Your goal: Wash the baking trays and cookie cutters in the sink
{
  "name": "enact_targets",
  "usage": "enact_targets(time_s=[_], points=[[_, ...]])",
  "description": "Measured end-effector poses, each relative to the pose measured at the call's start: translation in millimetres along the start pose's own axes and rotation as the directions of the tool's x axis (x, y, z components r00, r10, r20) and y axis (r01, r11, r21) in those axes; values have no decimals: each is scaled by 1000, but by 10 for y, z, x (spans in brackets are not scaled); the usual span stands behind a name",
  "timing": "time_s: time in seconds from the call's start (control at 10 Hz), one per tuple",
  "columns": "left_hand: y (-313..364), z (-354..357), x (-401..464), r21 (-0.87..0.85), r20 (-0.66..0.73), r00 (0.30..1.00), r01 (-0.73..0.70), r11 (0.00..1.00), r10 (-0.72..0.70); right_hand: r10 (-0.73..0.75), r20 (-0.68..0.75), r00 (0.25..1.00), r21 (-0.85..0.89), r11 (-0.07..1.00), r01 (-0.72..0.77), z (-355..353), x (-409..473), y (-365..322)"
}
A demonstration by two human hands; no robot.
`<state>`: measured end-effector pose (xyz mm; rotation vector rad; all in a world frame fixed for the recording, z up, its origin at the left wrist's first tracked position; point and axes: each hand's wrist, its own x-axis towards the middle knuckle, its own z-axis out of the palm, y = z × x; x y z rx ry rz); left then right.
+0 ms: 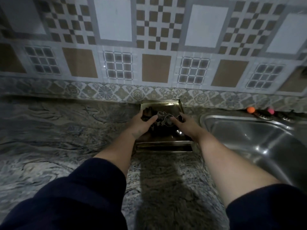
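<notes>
Two sleeves: we wear dark blue sleeves (69,196), pushed up on both forearms, at the near edge of the view.
Counter: a marbled grey counter (49,130) runs under our arms, dim, with a shadow band down the middle.
Trays: the baking trays (163,143) sit on the counter just left of the sink, apparently two stacked, the near rims showing one above the other; the far rim is near the wall.
Left hand: our left hand (141,123) reaches into the top tray from its left side, fingers spread and curled loosely over the cutters, thumb pointing right toward them; we cannot tell whether it grips any.
Right hand: our right hand (184,123) reaches in from the right, fingers extended and open, fingertips touching or just beside the cutters.
Cutters: the cookie cutters (164,119) lie bunched in the top tray between our two hands; shapes are hard to make out in the dark.
Sink: a steel sink (249,138) lies right of the trays.
Far edge: an orange ball (250,109) and a pink ball (270,110) sit behind the sink.
Wall: patterned tiles (149,47) cover the wall.
</notes>
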<state>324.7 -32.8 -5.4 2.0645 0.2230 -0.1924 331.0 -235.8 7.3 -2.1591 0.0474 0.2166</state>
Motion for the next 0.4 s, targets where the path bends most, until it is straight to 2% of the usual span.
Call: enact_targets(time_s=[0.1, 0.2, 0.3, 0.4], points=[[-50, -27, -8, -97, -37, 999, -22, 995, 18, -14, 21, 1000, 14, 1000, 14, -45, -33, -5], [-55, -24, -110, -44, -37, 998, -57, 997, 55, -44, 49, 998, -23, 999, 45, -110, -120, 4], [-87, -38, -358, 94, -19, 997, -71, 993, 73, -36, 15, 999, -103, 994, 37, -173, -373, -26], [-151, -28, -645, 155, -28, 994, -102, 983, 108, -89, -56, 994, -137, 987, 81, -212, -730, 26]])
